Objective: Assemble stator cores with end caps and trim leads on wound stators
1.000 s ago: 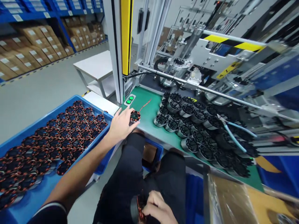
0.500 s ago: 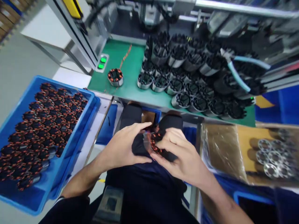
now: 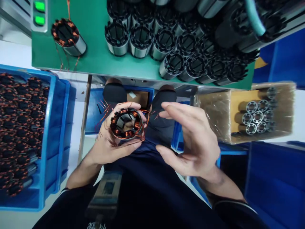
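Note:
A ring-shaped motor stator (image 3: pixel 128 134) with copper windings and loose wire ends rests in my left hand (image 3: pixel 111 149), whose fingers and thumb curl round its sides. Its open end faces up toward me, above my lap. Just to the right, my right hand (image 3: pixel 190 140) is apart from the stator, thumb and fingers spread with nothing between them. Thin copper wires stick out on both sides of the held stator. Another wound stator (image 3: pixel 73 44) with trailing wires stands at the left of the green bench top (image 3: pixel 95 62).
Several unwound black-and-silver stators (image 3: pixel 140 41) stand in rows on the bench, under a blue-handled tool (image 3: pixel 254 17). At left, a blue bin (image 3: pixel 49 127) holds many wound stators. A plastic-lined carton (image 3: pixel 213 116) with metal cores (image 3: pixel 257 116) is at right.
The stator has gone from my right hand into my left, and the right hand has opened away from it. My view has shifted closer and lower over the bench.

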Tool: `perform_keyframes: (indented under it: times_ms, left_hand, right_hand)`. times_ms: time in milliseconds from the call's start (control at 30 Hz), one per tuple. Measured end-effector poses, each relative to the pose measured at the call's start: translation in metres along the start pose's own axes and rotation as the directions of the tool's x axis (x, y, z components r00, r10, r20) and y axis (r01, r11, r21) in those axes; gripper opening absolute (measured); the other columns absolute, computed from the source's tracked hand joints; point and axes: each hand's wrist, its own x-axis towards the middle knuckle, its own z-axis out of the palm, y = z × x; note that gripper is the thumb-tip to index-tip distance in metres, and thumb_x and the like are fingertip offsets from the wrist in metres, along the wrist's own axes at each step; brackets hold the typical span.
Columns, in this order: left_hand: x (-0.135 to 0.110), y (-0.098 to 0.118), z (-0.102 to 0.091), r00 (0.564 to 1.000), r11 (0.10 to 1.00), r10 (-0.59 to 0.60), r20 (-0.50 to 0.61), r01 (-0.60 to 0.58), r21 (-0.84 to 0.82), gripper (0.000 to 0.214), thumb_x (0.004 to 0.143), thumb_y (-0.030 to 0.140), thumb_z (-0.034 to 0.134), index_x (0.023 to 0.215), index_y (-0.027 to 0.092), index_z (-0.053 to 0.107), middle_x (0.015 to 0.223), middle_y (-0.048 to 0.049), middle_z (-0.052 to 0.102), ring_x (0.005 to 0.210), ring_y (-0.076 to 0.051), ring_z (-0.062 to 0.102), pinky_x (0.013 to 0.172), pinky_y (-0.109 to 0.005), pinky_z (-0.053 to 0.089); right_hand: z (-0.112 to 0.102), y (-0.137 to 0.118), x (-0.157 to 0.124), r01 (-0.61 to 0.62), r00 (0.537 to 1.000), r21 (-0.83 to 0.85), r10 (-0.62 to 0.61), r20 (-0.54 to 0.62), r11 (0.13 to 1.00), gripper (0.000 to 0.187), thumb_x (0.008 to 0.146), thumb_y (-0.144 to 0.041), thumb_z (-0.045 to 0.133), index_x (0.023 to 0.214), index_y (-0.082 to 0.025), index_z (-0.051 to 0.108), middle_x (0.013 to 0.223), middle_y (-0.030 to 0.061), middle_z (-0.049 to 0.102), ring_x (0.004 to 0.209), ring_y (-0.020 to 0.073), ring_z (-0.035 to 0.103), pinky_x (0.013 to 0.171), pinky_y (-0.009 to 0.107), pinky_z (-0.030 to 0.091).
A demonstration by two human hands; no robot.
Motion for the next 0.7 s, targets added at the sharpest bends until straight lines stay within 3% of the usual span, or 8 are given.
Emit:
perform_keyframes:
  times_ms: [67,167,300,400,500,600,700]
  left_hand:
    - [0.001,0.003,0.006,0.998,0.992,-0.064,0.022,0.066,-0.106,0.072,0.096,0.027,0.097,0.162,0.034,0.069,0.136,-0.0092,0.081,0.101,-0.022,0.085,0.095,-0.037,0.076]
    - [0.002,0.007,0.013,0.992,0.967,-0.122,0.005,0.12,-0.225,0.069,0.096,0.03,0.098,0.16,0.034,0.073,0.13,-0.0077,0.082,0.087,-0.019,0.083,0.086,-0.034,0.076]
    - [0.001,0.01,0.012,0.99,0.963,-0.14,-0.006,0.134,-0.234,0.064,0.095,0.028,0.098,0.155,0.033,0.077,0.123,-0.0077,0.085,0.082,-0.02,0.083,0.08,-0.035,0.077]
    - [-0.003,0.007,0.007,0.983,0.953,-0.177,0.041,0.181,-0.243,0.067,0.093,0.033,0.101,0.156,0.031,0.077,0.117,-0.0083,0.086,0.081,-0.022,0.084,0.077,-0.035,0.076]
    - [-0.01,-0.002,0.004,0.974,0.93,-0.219,0.064,0.228,-0.287,0.066,0.1,0.041,0.093,0.162,0.031,0.073,0.111,-0.0089,0.088,0.085,-0.026,0.087,0.082,-0.041,0.077]
    - [-0.015,-0.011,0.004,0.969,0.912,-0.243,0.049,0.245,-0.329,0.057,0.105,0.045,0.085,0.159,0.031,0.074,0.108,-0.0078,0.088,0.082,-0.027,0.086,0.08,-0.043,0.077]
    - [-0.013,-0.016,0.008,0.953,0.889,-0.302,-0.004,0.28,-0.362,0.05,0.102,0.05,0.089,0.146,0.029,0.079,0.105,-0.0061,0.088,0.07,-0.021,0.079,0.074,-0.04,0.075]
  right_hand:
    - [0.004,-0.005,0.006,0.015,0.999,-0.091,-0.018,-0.036,0.996,0.085,0.107,-0.024,0.08,0.185,-0.033,0.047,0.179,0.0137,0.061,0.158,0.0402,0.067,0.115,0.058,0.074]
    - [0.008,-0.008,0.016,0.073,0.997,-0.233,-0.075,-0.001,0.97,0.077,0.108,-0.013,0.078,0.18,-0.024,0.053,0.176,0.0162,0.066,0.16,0.035,0.069,0.122,0.051,0.071]
    - [0.014,-0.005,0.016,0.181,0.982,-0.207,-0.189,-0.019,0.962,0.071,0.105,0.001,0.08,0.171,-0.019,0.064,0.138,0.0089,0.088,0.12,0.0213,0.086,0.11,0.033,0.073]
    - [0.018,-0.003,0.013,0.185,0.982,-0.239,-0.186,0.018,0.953,0.064,0.105,-0.002,0.083,0.165,-0.021,0.071,0.126,0.0066,0.09,0.106,0.021,0.086,0.101,0.033,0.074]
    - [0.025,-0.002,0.011,0.171,0.985,-0.279,-0.173,0.018,0.945,0.05,0.108,-0.009,0.081,0.155,-0.024,0.078,0.138,0.0105,0.087,0.125,0.0263,0.084,0.109,0.039,0.073]
    - [0.035,0.002,0.01,0.155,0.988,-0.267,-0.149,0.044,0.951,0.046,0.114,-0.017,0.076,0.159,-0.027,0.073,0.158,0.0123,0.078,0.145,0.029,0.077,0.121,0.045,0.07]
    - [0.043,0.007,0.006,0.158,0.987,-0.254,-0.155,0.033,0.954,0.055,0.113,-0.008,0.073,0.167,-0.02,0.066,0.152,0.012,0.079,0.139,0.0223,0.078,0.12,0.034,0.069]
